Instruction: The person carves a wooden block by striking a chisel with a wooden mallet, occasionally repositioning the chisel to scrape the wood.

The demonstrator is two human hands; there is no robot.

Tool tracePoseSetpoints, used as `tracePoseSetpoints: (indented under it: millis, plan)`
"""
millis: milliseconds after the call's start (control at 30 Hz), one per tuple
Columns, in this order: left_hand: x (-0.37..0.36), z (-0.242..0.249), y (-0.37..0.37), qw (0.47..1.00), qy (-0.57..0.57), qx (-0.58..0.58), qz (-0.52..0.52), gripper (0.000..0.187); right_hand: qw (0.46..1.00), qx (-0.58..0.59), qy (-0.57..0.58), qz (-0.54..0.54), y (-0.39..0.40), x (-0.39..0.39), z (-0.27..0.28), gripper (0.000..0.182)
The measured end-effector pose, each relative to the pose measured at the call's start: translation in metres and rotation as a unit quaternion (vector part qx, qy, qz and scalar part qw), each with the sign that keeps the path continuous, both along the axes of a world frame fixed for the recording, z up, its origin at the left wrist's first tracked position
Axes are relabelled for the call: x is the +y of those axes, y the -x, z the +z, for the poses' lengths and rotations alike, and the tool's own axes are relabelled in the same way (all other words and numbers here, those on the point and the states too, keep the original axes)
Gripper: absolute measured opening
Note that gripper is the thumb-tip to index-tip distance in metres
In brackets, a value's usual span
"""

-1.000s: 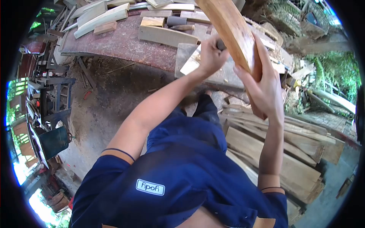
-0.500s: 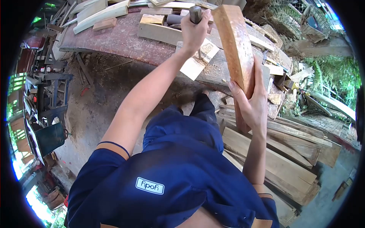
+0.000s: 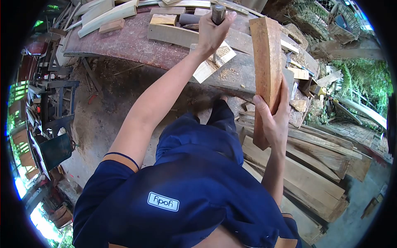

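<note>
My left hand (image 3: 212,34) is wrapped round the dark handle of an upright chisel (image 3: 218,14), whose shaft points down at a pale wood block (image 3: 215,63) on the workbench (image 3: 124,47). Wood shavings lie on and beside that block. Off to the right, my right hand (image 3: 273,118) grips a long, thick wooden beam (image 3: 264,58) near its lower part, thumb on the near face and fingers behind. The beam is raised and nearly upright in view, its lower end hanging past the bench edge.
Curved boards and offcuts (image 3: 173,35) lie along the back of the bench. Stacked planks (image 3: 302,173) fill the floor at the right. A dark green container (image 3: 56,151) stands at the left, near metal frames (image 3: 62,99).
The beam's top has swung right and lowered slightly, and its lower end now shows more below my right hand. My left hand has shifted slightly right with the chisel.
</note>
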State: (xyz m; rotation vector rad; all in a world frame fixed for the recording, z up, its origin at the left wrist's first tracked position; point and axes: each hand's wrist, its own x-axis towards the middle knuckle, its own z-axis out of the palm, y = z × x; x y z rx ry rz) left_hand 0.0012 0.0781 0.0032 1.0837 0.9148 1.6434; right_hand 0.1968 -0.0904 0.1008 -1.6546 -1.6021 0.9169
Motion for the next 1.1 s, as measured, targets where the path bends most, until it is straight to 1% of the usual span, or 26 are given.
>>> tracePoseSetpoints:
  millis: [100,167,200,233,267,300,367,400,433,500,533,567,600,633,667,700,733,767,833,900,933,967,1033,1100]
  plan:
    - [-0.005,-0.006,-0.003,0.995,-0.003,0.098,0.027,0.043,1.000,0.000,-0.018,0.018,0.004,0.007,0.006,0.081]
    - [-0.018,0.009,-0.010,0.988,0.010,0.151,0.010,0.042,0.993,0.111,-0.040,0.022,0.005,0.016,0.021,0.081]
    - [-0.022,0.009,-0.014,0.988,0.011,0.151,0.011,0.042,0.989,0.135,-0.064,0.007,0.010,0.020,0.033,0.078]
    - [-0.024,0.008,-0.020,0.986,-0.025,0.162,-0.012,0.038,0.983,0.158,-0.089,-0.010,0.014,0.024,0.044,0.074]
    - [-0.025,0.008,-0.025,0.982,-0.064,0.173,-0.035,0.034,0.981,0.133,-0.141,0.006,0.013,0.032,0.051,0.074]
    - [-0.027,0.008,-0.029,0.982,-0.066,0.173,-0.034,0.034,0.981,0.133,-0.143,0.006,0.015,0.038,0.050,0.074]
    - [-0.030,0.009,-0.037,0.958,-0.164,0.234,0.025,0.028,0.975,0.053,-0.216,0.021,0.020,0.048,0.051,0.073]
    - [-0.030,0.007,-0.042,0.968,-0.168,0.187,0.002,0.029,0.999,-0.019,-0.013,0.037,0.016,0.043,0.059,0.073]
    - [-0.030,0.005,-0.045,0.967,-0.171,0.186,0.004,0.029,0.990,-0.091,-0.036,0.100,0.011,0.048,0.042,0.075]
    - [-0.033,0.004,-0.047,0.946,-0.252,0.201,0.035,0.028,0.967,-0.170,-0.141,0.126,0.008,0.046,0.043,0.078]
    - [-0.034,0.004,-0.043,0.941,-0.235,0.241,0.026,0.026,0.986,-0.096,-0.106,0.087,0.010,0.041,0.049,0.078]
    - [-0.039,0.002,-0.039,0.948,-0.176,0.265,0.002,0.025,0.997,-0.022,-0.066,0.043,0.013,0.035,0.056,0.077]
    - [-0.040,0.002,-0.039,0.954,-0.186,0.234,0.020,0.022,0.987,0.005,-0.154,0.040,0.013,0.036,0.051,0.075]
    - [-0.038,0.002,-0.041,0.958,-0.199,0.203,0.038,0.019,0.980,0.011,-0.195,0.040,0.013,0.039,0.045,0.074]
    - [-0.037,-0.001,-0.039,0.958,-0.202,0.203,0.032,0.019,0.992,-0.007,-0.117,0.055,0.015,0.038,0.046,0.074]
    - [-0.037,-0.008,-0.036,0.971,-0.150,0.187,0.006,0.015,0.997,-0.024,-0.039,0.069,0.019,0.037,0.047,0.075]
    - [-0.035,-0.015,-0.033,0.980,-0.097,0.171,-0.021,0.011,0.988,-0.105,-0.066,0.086,0.022,0.034,0.036,0.076]
    - [-0.026,-0.020,-0.030,0.978,-0.134,0.156,0.024,0.006,0.984,-0.112,-0.087,0.104,0.018,0.035,0.031,0.078]
    - [-0.014,-0.004,-0.010,0.967,-0.140,0.164,0.132,0.013,0.992,-0.040,-0.057,0.103,0.017,0.031,0.025,0.081]
    - [-0.006,0.006,0.005,0.993,-0.022,0.012,0.117,0.028,0.993,-0.045,-0.066,0.082,0.013,0.025,0.013,0.081]
    - [-0.001,0.001,0.013,0.995,-0.020,-0.035,0.096,0.030,0.994,-0.051,-0.081,0.061,0.011,0.025,0.009,0.082]
    - [0.000,-0.002,0.012,0.995,-0.020,-0.035,0.094,0.030,0.994,-0.051,-0.081,0.059,0.009,0.024,0.007,0.082]
    - [-0.003,-0.002,0.013,0.996,-0.026,-0.017,0.080,0.028,1.000,0.011,-0.010,0.027,0.006,0.020,0.004,0.082]
    - [-0.005,-0.004,0.009,0.996,-0.040,0.005,0.083,0.030,1.000,0.018,-0.003,0.026,0.008,0.018,0.005,0.081]
